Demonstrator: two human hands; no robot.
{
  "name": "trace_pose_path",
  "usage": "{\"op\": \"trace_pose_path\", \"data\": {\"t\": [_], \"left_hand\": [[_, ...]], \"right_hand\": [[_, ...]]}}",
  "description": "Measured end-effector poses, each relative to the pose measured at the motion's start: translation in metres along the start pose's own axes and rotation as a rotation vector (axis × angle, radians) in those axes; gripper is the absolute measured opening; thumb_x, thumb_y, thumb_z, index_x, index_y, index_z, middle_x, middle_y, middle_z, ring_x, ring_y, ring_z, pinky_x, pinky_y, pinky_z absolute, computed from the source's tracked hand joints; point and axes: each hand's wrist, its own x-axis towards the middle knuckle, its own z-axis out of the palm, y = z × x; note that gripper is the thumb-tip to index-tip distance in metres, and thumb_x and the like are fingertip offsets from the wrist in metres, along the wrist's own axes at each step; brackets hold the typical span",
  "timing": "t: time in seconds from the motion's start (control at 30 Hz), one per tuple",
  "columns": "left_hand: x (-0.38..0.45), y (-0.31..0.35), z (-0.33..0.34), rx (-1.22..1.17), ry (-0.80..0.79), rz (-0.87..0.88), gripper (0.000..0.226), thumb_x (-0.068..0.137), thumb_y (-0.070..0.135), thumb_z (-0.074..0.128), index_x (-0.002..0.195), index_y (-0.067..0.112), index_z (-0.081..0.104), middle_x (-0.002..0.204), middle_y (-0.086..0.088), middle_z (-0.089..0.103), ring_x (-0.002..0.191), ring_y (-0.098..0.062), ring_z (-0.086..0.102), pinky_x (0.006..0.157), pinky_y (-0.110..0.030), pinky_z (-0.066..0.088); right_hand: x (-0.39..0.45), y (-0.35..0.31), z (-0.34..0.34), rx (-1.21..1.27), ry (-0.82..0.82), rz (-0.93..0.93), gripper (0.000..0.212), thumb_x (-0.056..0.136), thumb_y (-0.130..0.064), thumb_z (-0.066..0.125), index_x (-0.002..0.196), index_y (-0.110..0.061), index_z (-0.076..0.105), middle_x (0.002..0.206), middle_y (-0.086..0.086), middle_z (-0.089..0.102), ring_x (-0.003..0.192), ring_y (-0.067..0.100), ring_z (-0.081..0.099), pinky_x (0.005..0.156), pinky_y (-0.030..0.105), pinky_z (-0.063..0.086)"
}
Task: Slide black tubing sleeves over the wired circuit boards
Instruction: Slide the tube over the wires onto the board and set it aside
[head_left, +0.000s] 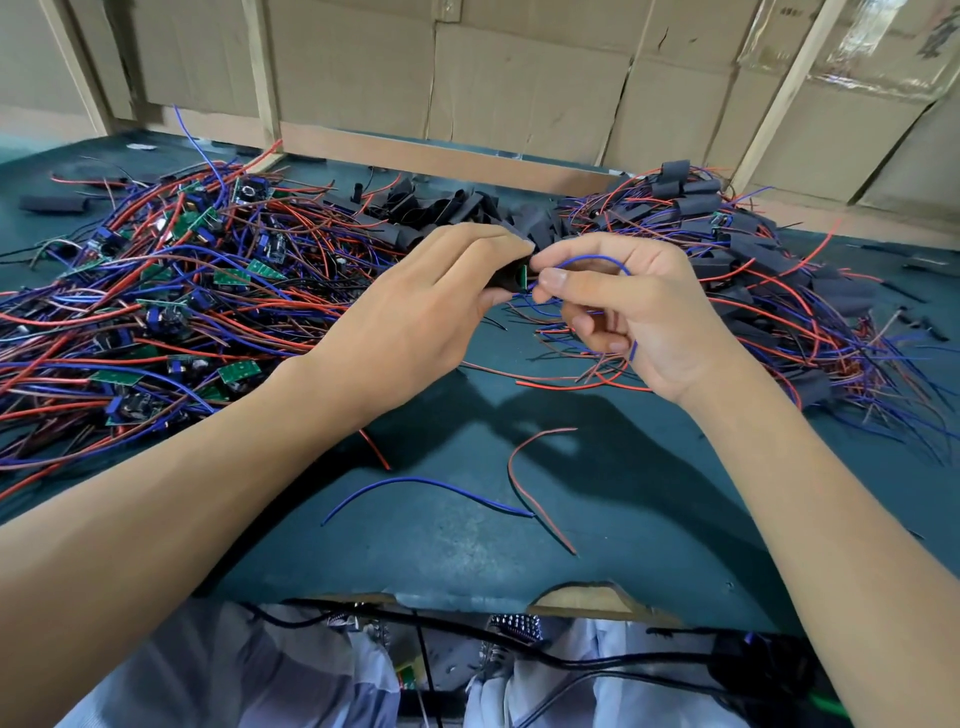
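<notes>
Head view
Left hand (441, 291): fingers curled round a black tubing sleeve (506, 275), thumb beneath; a green circuit board (524, 276) edge shows at the sleeve's mouth.
Right hand (628, 306): thumb and forefinger pinch a looped blue wire (597, 260) at the board; other fingers curl loosely.
Bare boards pile (156, 291): at 9 o'clock of the hands.
Loose sleeves (447, 208): at 12 o'clock.
Sleeved boards pile (753, 270): at 3 o'clock.
Green table (467, 530): stray wires at 6 o'clock.

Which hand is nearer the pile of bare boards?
Left. The left hand is beside the bare-board pile; the right hand is farther, toward the sleeved pile.
</notes>
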Motion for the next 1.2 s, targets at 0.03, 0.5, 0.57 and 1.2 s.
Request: {"op": "trace_pose_path", "data": {"t": [0.03, 0.5, 0.57, 1.2], "left_hand": [[0.000, 0.000, 0.000, 0.001, 0.006, 0.001, 0.032, 0.101, 0.006, 0.057, 0.130, -0.007, 0.057, 0.125, -0.021, 0.059, 0.118, -0.038, 0.057, 0.106, -0.043, 0.044], [-0.001, 0.000, -0.005, -0.052, -0.064, -0.047, 0.032, 0.103, 0.009, 0.052, 0.134, 0.004, 0.055, 0.125, -0.019, 0.050, 0.094, -0.034, 0.060, 0.078, -0.046, 0.051], [-0.001, -0.001, -0.004, -0.031, -0.052, -0.061, 0.037, 0.104, 0.014, 0.052, 0.139, 0.005, 0.053, 0.126, -0.018, 0.052, 0.100, -0.032, 0.060, 0.077, -0.047, 0.054], [-0.006, -0.055, -0.001, 0.506, -0.570, -0.622, 0.045, 0.100, 0.055, 0.036, 0.120, 0.027, 0.065, 0.121, -0.007, 0.064, 0.120, -0.034, 0.047, 0.104, -0.050, 0.024]], "right_hand": [[0.001, 0.001, 0.001, -0.001, 0.031, -0.006, 0.009, 0.080, -0.017, 0.078, 0.087, -0.021, 0.078, 0.080, 0.008, 0.072, 0.047, 0.012, 0.043, 0.040, 0.016, 0.024], [-0.002, 0.005, 0.013, -0.219, 0.143, -0.200, 0.012, 0.085, -0.016, 0.079, 0.086, -0.015, 0.067, 0.063, -0.001, 0.065, 0.045, 0.018, 0.057, 0.038, 0.024, 0.041], [-0.003, 0.004, 0.013, -0.127, 0.080, -0.184, 0.014, 0.087, -0.014, 0.076, 0.096, -0.013, 0.066, 0.077, 0.003, 0.068, 0.050, 0.026, 0.063, 0.039, 0.028, 0.044], [-0.007, -0.013, -0.077, -1.183, 0.902, -0.052, 0.024, 0.081, -0.020, 0.059, 0.101, -0.024, 0.071, 0.104, 0.000, 0.072, 0.109, 0.031, 0.062, 0.095, 0.046, 0.042]]}}
